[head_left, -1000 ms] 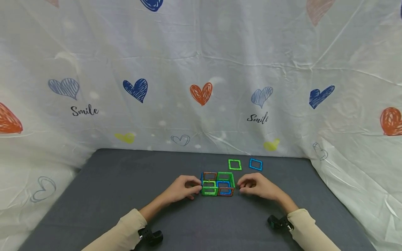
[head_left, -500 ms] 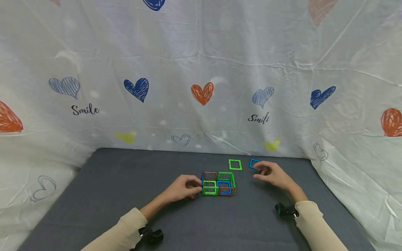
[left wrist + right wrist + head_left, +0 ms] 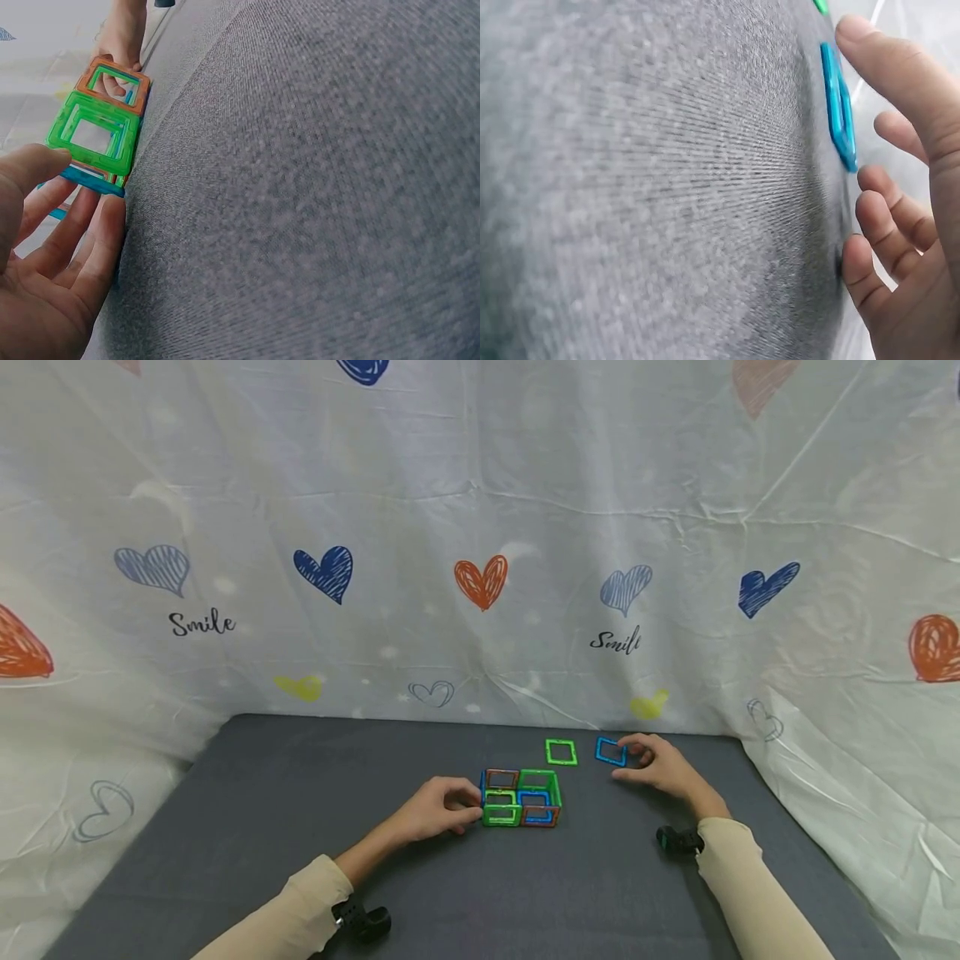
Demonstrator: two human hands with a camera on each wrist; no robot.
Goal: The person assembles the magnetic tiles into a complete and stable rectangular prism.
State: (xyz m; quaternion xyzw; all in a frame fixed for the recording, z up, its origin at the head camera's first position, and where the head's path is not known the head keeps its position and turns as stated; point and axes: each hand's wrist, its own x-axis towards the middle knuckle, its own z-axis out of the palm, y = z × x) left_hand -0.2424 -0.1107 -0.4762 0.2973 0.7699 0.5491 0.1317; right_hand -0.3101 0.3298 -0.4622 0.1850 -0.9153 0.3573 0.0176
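A block of joined magnetic tiles [image 3: 519, 810], green, orange and blue square frames, stands on the grey cloth. At its left end my left hand [image 3: 435, 810] holds it, thumb and fingertips on the end wall's blue tile [image 3: 90, 180]. A green tile [image 3: 86, 157] and an orange one form the near wall in the left wrist view. Back right, a loose blue tile [image 3: 610, 762] lies flat, and my right hand [image 3: 660, 767] is beside it, fingertips over its right edge. In the right wrist view, the thumb and fingers are spread around this blue tile [image 3: 831, 105].
A loose green tile [image 3: 548, 752] lies behind the block, left of the loose blue one. A white curtain [image 3: 405, 635] printed with hearts hangs behind the table [image 3: 315, 793]. Each wrist wears a black camera [image 3: 363, 925].
My right hand has left the block's right side, moving right and back to the loose blue tile. My left hand stays at the block's left end, and the block has kept its place.
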